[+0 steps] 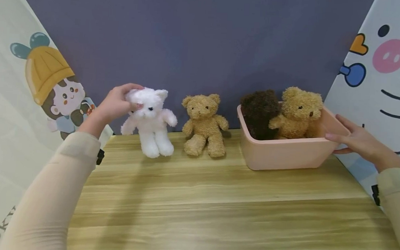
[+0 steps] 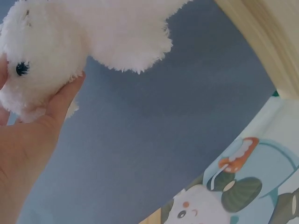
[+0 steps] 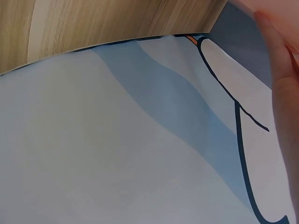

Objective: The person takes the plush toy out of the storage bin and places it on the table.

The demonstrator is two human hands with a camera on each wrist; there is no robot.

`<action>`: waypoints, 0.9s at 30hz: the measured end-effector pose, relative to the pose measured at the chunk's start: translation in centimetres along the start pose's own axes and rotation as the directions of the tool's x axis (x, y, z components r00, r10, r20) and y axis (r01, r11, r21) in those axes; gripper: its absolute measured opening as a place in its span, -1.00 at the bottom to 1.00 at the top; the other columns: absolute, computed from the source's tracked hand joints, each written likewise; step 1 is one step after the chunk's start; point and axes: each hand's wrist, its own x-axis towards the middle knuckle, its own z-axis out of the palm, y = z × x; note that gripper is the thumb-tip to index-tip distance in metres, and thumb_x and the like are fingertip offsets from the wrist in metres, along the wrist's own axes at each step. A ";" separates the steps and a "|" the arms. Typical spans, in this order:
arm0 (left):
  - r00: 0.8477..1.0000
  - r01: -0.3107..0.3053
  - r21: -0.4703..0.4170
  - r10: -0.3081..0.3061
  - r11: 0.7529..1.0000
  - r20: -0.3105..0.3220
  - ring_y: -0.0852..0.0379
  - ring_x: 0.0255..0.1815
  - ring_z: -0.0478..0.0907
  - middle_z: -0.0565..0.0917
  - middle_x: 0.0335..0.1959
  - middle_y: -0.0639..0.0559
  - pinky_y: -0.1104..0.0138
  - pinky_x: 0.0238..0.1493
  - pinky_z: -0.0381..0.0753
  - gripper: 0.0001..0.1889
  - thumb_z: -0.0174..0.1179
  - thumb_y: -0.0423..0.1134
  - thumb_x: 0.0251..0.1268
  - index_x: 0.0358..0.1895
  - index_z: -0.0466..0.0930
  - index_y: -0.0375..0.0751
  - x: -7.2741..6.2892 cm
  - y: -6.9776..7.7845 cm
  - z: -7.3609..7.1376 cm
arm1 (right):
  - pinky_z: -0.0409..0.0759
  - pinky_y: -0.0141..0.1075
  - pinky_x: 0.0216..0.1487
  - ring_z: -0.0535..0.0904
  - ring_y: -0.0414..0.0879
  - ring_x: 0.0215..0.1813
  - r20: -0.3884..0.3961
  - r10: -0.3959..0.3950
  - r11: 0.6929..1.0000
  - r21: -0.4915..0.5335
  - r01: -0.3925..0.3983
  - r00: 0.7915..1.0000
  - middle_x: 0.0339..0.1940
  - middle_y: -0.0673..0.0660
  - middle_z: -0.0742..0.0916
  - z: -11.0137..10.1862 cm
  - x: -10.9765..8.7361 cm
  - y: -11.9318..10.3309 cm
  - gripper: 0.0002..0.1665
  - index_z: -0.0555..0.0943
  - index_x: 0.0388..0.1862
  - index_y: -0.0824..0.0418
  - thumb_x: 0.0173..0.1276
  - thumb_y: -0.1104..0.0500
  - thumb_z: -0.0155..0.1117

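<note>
A fluffy white stuffed animal hangs upright at the left of the table, and my left hand grips its head from the side. In the left wrist view the thumb lies against the white fur. Whether its feet touch the table I cannot tell. My right hand holds the right rim of a pink plastic bin, thumb on top and fingers beneath the edge. Inside the bin are a dark brown plush toy, its face hidden, and a light brown teddy bear.
A tan teddy bear sits against the dark back wall, between the white toy and the bin. The wood-grain table stretches toward me. Cartoon-printed panels stand at both sides.
</note>
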 end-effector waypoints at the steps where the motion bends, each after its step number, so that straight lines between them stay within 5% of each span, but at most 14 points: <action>1: 1.000 0.000 0.005 0.000 1.000 0.000 -0.27 0.48 0.39 0.34 0.63 -0.24 -0.22 0.36 0.52 -0.32 0.35 -0.20 0.46 0.60 0.37 0.09 0.1 -0.2 0.2 | 0.85 0.01 -0.06 0.35 -0.81 -0.10 -0.001 0.001 1.000 0.001 -0.001 1.000 0.73 0.59 -0.19 0.0 0.0 0.0 0.25 -0.57 0.74 0.03 0.64 -0.20 0.14; 14: 0.999 0.015 0.077 -0.018 0.997 0.036 -0.38 0.60 0.29 0.25 0.69 -0.29 -0.32 0.40 0.47 -0.30 0.39 -0.11 0.44 0.60 0.36 0.11 0.7 -1.6 3.0 | 0.86 -0.02 -0.08 0.42 -0.77 -0.10 -0.004 -0.006 1.000 0.015 0.006 1.000 0.70 0.65 -0.07 -0.1 0.4 0.2 0.23 -0.58 0.74 0.02 0.65 -0.17 0.13; 19: 0.999 0.010 0.102 -0.015 0.995 0.052 -0.28 -0.01 0.49 0.23 0.69 -0.28 -0.07 0.01 0.56 -0.31 0.34 -0.17 0.48 0.62 0.33 0.13 0.7 -2.0 4.0 | 0.86 -0.04 -0.09 0.41 -0.77 -0.11 -0.004 -0.003 1.000 0.006 0.003 1.000 0.70 0.66 -0.08 -0.1 0.3 0.0 0.22 -0.57 0.74 0.05 0.66 -0.17 0.12; 21: 0.998 -0.007 0.117 0.000 0.993 0.058 -0.24 -0.05 0.44 0.26 0.68 -0.27 -0.02 -0.02 0.50 -0.31 0.33 -0.19 0.49 0.62 0.34 0.11 0.8 -2.2 4.4 | 0.86 -0.06 -0.10 0.40 -0.78 -0.12 -0.010 0.003 1.000 0.002 -0.003 1.000 0.70 0.66 -0.09 -0.2 0.2 0.0 0.22 -0.57 0.74 0.06 0.66 -0.17 0.12; 24: 0.998 -0.040 0.147 0.033 0.988 0.052 -0.35 0.32 0.41 0.31 0.64 -0.30 -0.16 0.20 0.49 -0.33 0.35 -0.21 0.48 0.59 0.37 0.06 1.1 -2.7 4.8 | 0.86 -0.06 -0.10 0.40 -0.78 -0.12 -0.010 0.004 1.000 0.005 -0.003 1.000 0.70 0.66 -0.09 -0.2 0.0 -0.1 0.22 -0.57 0.74 0.07 0.66 -0.17 0.11; 27: 0.997 -0.067 0.176 0.058 0.982 0.056 -0.41 0.64 0.11 0.33 0.64 -0.30 -0.30 0.50 0.30 -0.34 0.36 -0.26 0.45 0.57 0.39 0.00 1.3 -3.1 5.4 | 0.86 -0.05 -0.10 0.41 -0.77 -0.11 -0.005 -0.002 1.000 0.012 0.002 1.000 0.70 0.65 -0.09 -0.1 0.1 -0.1 0.22 -0.57 0.74 0.07 0.66 -0.18 0.11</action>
